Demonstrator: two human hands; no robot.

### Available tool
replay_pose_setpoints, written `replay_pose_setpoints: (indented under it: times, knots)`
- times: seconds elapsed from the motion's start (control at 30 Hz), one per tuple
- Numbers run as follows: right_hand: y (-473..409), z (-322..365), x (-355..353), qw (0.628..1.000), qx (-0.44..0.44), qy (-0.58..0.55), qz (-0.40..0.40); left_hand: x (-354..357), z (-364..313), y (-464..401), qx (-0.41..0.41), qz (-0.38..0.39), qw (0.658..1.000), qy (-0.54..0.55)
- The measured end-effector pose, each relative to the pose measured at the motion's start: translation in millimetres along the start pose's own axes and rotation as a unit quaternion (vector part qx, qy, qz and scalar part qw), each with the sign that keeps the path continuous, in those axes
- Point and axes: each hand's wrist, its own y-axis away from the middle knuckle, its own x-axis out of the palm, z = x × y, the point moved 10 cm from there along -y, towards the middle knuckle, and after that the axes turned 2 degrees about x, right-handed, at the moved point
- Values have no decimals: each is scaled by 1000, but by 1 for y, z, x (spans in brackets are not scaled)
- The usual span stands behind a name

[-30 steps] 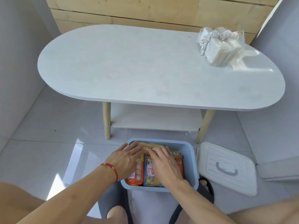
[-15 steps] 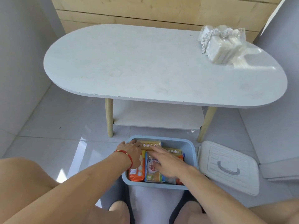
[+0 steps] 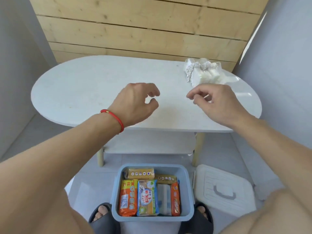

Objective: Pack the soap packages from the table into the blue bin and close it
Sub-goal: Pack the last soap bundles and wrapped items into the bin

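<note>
The blue bin (image 3: 188, 191) stands open on the floor between my feet, with several soap packages inside: an orange one (image 3: 128, 197), a blue-green one (image 3: 147, 198), and tan ones (image 3: 141, 173) at the back. Its white lid (image 3: 224, 190) with a grey handle lies on the floor just right of it. A clear plastic bag of white soap bars (image 3: 205, 74) rests on the white oval table (image 3: 87, 85) at the far right. My left hand (image 3: 136, 102) and right hand (image 3: 214, 102) hover above the table, fingers loosely curled, both empty.
Under the tabletop is a lower shelf (image 3: 148, 144) on wooden legs. A wooden plank wall (image 3: 135, 31) runs behind the table and grey walls close in on both sides. My sandalled feet (image 3: 103, 215) flank the bin on the tiled floor.
Both hands have left the bin and risen to above the table. The view has tilted up, so the bin now sits lower in the frame.
</note>
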Motion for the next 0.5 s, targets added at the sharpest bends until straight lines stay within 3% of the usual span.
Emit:
replay_pose_setpoints:
  times: [0.1,0.17,0.23,0.4,0.5]
  knots:
    - [-32,-38,-14,989,62,80,-110,25,18,-24,-61,8,998,-14]
    - [-59,-57,-4,966,105,214,-98,42,22,-33,-66,21,997,-28]
    - [-90,-69,2,945,148,278,-82,53,25,-43,-64,20,997,-41]
    - [-147,-110,7,908,345,233,-45,75,29,-50,-56,30,994,-87]
    - [-162,-125,6,897,381,226,-16,77,27,-51,-43,40,994,-91]
